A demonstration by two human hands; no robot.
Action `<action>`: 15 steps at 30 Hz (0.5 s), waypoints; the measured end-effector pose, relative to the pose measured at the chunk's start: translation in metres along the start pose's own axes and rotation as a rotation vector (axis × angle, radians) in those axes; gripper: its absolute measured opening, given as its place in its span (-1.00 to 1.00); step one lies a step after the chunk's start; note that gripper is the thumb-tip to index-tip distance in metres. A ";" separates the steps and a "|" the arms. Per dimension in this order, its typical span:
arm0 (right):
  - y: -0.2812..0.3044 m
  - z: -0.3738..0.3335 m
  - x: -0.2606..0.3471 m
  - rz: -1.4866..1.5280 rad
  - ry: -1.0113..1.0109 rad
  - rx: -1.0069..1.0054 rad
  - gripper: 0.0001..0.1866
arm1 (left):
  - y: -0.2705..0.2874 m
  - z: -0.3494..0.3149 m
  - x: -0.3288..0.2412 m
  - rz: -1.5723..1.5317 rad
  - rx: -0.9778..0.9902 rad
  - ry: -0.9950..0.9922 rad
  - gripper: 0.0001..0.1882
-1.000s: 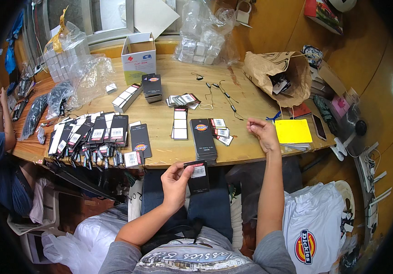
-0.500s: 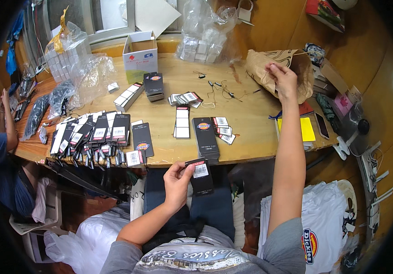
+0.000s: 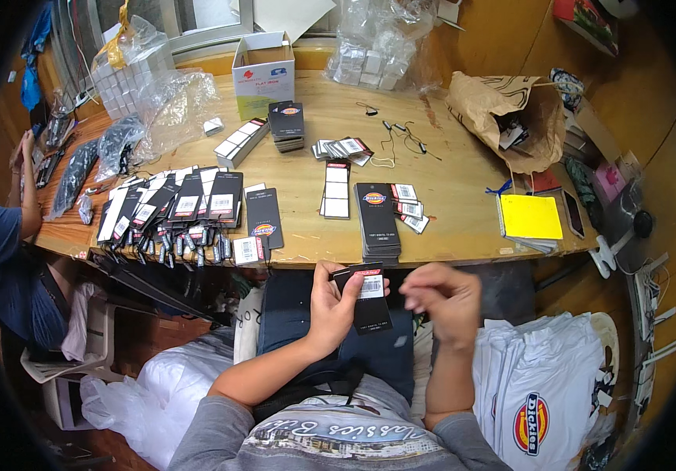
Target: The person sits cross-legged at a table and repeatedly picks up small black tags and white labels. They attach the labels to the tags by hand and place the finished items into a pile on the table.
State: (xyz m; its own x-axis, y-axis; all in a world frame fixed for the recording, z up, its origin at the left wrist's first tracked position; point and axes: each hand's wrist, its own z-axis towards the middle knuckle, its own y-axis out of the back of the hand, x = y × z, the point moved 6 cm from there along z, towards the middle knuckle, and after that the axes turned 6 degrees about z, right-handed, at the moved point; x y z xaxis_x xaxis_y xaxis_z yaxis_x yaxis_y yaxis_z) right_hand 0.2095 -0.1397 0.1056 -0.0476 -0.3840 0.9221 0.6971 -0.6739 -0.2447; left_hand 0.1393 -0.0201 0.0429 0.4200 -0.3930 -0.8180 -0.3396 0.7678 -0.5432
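Pinching a flat black card tag [image 3: 368, 304] with a white label patch, the left hand [image 3: 332, 302] curled thumb and fingers round its left edge at lower centre of the frame, while the right hand [image 3: 442, 302] hovered just beside it, fingertips bunched loosely and holding nothing I could make out. Above them ran the rounded edge of the glossy wooden table [image 3: 448, 204], bearing a neat stack of matching black tags [image 3: 377, 218], a yellow notepad [image 3: 530, 217] and a crumpled brown paper bag [image 3: 503, 114] at upper right.

I see one black hang tag [image 3: 369, 302] with a white barcode label, held upright, lower centre of frame.
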 end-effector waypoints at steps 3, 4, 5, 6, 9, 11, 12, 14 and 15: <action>-0.018 -0.013 -0.029 -0.037 -0.013 -0.053 -0.87 | 0.016 -0.004 0.001 0.363 -0.113 -0.147 -0.81; -0.021 -0.013 -0.030 -0.085 0.007 -0.064 -0.89 | 0.015 -0.004 0.000 0.324 -0.102 -0.137 -0.82; -0.020 -0.014 -0.032 -0.071 0.011 -0.095 -0.90 | 0.013 -0.004 0.000 0.282 -0.091 -0.128 -0.82; -0.019 -0.015 -0.035 -0.056 0.014 -0.125 -0.90 | 0.011 -0.004 -0.001 0.241 -0.081 -0.119 -0.81; -0.013 -0.016 -0.038 -0.048 -0.028 -0.175 -0.91 | 0.005 -0.006 -0.008 0.415 -0.006 -0.105 -0.77; -0.007 -0.016 -0.036 -0.093 -0.017 -0.200 -0.92 | 0.002 -0.006 -0.015 0.538 -0.015 -0.141 -0.81; -0.004 -0.017 -0.033 -0.134 0.017 -0.215 -0.92 | 0.001 -0.007 -0.018 0.597 -0.023 -0.181 -0.82; -0.002 -0.018 -0.028 -0.204 0.100 -0.249 -0.92 | -0.002 -0.008 -0.024 0.694 -0.029 -0.259 -0.84; -0.002 -0.019 -0.027 -0.223 0.109 -0.247 -0.93 | -0.003 -0.009 -0.028 0.732 -0.027 -0.297 -0.84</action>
State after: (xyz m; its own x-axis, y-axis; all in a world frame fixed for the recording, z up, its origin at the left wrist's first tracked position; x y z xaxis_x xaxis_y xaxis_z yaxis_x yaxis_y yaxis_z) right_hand 0.1962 -0.1401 0.0755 -0.2646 -0.2663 0.9269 0.4672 -0.8762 -0.1184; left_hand 0.1215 -0.0164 0.0656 0.2879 0.3616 -0.8868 -0.6349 0.7653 0.1059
